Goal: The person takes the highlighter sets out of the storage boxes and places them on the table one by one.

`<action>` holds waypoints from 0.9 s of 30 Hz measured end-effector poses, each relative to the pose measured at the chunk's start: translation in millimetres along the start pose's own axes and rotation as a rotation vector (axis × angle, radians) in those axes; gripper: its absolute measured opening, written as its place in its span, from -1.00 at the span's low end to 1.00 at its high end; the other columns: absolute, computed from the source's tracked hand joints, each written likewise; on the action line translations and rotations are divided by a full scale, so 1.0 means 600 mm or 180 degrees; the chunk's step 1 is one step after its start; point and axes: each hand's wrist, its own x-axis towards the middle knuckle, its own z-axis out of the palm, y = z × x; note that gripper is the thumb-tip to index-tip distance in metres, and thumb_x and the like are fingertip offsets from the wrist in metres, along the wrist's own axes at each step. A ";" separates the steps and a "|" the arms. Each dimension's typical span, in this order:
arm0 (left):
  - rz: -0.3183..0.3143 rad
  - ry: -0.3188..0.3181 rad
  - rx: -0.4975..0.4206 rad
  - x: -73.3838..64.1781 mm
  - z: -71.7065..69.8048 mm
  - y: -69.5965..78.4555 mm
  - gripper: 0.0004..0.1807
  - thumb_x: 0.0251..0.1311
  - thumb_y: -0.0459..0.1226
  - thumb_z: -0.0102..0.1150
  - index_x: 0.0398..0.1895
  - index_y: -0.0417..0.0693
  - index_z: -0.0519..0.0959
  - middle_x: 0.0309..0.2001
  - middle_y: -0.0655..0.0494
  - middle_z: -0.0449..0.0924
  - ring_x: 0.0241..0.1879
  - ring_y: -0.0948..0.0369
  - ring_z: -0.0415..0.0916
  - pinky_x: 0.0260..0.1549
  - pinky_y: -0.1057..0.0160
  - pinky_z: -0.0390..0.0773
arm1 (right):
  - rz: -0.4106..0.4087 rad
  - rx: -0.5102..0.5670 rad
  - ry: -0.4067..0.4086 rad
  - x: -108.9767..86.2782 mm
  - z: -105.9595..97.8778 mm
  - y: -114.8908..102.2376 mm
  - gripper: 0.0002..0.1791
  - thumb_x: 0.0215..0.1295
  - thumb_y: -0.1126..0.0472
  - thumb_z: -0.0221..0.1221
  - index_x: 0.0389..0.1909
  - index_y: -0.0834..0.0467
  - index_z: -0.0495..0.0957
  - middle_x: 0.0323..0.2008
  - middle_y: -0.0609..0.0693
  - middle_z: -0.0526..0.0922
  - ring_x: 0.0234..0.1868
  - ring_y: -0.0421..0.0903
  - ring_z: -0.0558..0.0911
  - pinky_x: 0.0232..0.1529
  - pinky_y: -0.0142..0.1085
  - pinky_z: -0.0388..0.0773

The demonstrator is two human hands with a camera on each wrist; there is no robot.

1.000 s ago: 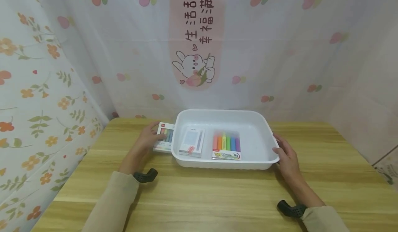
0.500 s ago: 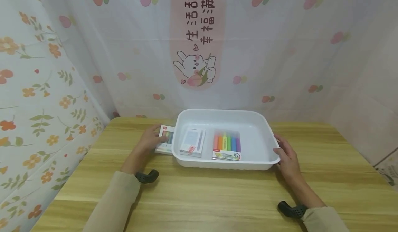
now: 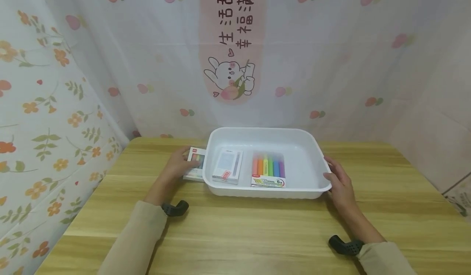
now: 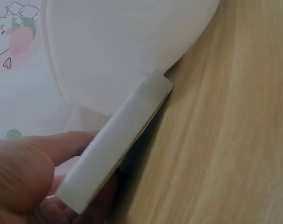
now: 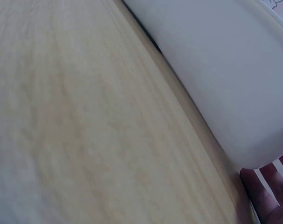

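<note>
My left hand [image 3: 176, 167] grips a flat white box [image 3: 194, 174] with a red logo and coloured sticks pictured on its face. Thumb on top and fingers beneath, it keeps this box at the left wall of a white plastic tray [image 3: 265, 193], whose rim hides the box's right part. In the left wrist view the white box [image 4: 115, 140] is seen edge-on, tilted above the wood, its far end at the tray's outer wall [image 4: 118, 42]. My right hand [image 3: 341, 187] holds the tray's right rim, thumb over it; its fingers [image 5: 267, 191] curl beneath the corner in the right wrist view.
Inside the tray, a white box with a red sticker [image 3: 227, 166] lies left, and a clear pack of several highlighters [image 3: 268, 169] lies in the middle. The wooden table [image 3: 250, 234] reaches back to a printed curtain [image 3: 287, 62]; a floral curtain [image 3: 55, 144] borders the left.
My left hand and the white box have shifted very slightly right toward the tray. The right hand and the tray stay in place.
</note>
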 end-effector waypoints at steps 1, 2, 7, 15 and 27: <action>-0.0003 0.0005 -0.0019 -0.001 0.000 0.002 -0.13 0.27 -0.17 0.33 0.58 -0.10 0.13 0.36 -0.34 0.43 0.16 -0.10 0.57 -0.02 0.18 0.62 | -0.0003 -0.0025 -0.0003 0.000 -0.001 0.000 -0.45 0.60 0.21 -0.21 0.56 0.08 0.15 0.49 0.36 0.25 0.03 -0.57 0.45 -0.12 -0.61 0.57; -0.0016 -0.0009 -0.0040 -0.002 0.000 0.004 -0.14 0.27 -0.17 0.33 0.57 -0.08 0.14 0.32 -0.34 0.47 0.10 -0.07 0.59 -0.08 0.22 0.63 | 0.0001 -0.0019 -0.0002 0.000 -0.001 0.001 -0.45 0.60 0.21 -0.21 0.56 0.09 0.15 0.49 0.36 0.25 0.03 -0.57 0.45 -0.13 -0.61 0.57; -0.0015 -0.0028 -0.0146 -0.008 0.000 0.009 -0.23 0.27 -0.19 0.32 0.51 -0.07 0.24 0.14 -0.22 0.56 -0.07 0.03 0.60 -0.22 0.31 0.63 | -0.0010 0.0053 -0.0002 0.002 -0.003 -0.001 -0.45 0.59 0.22 -0.20 0.55 0.11 0.15 0.48 0.36 0.26 0.02 -0.55 0.48 -0.15 -0.60 0.58; 0.0171 0.0157 0.0077 -0.013 0.002 0.011 -0.42 0.22 -0.24 0.31 0.29 -0.21 0.43 -0.01 -0.17 0.61 -0.14 0.06 0.56 -0.21 0.31 0.57 | -0.0053 0.0008 -0.0009 0.001 -0.003 0.000 -0.45 0.60 0.21 -0.21 0.55 0.10 0.15 0.47 0.39 0.26 0.02 -0.55 0.49 -0.16 -0.58 0.59; 0.0178 0.0318 0.0595 -0.014 0.007 0.012 -0.50 0.17 -0.14 0.34 0.12 -0.19 0.51 -0.12 -0.11 0.62 -0.20 0.05 0.53 -0.26 0.24 0.50 | -0.0041 0.0011 -0.0032 0.001 -0.001 -0.001 -0.45 0.59 0.22 -0.21 0.55 0.12 0.15 0.46 0.38 0.27 0.00 -0.56 0.49 -0.16 -0.58 0.59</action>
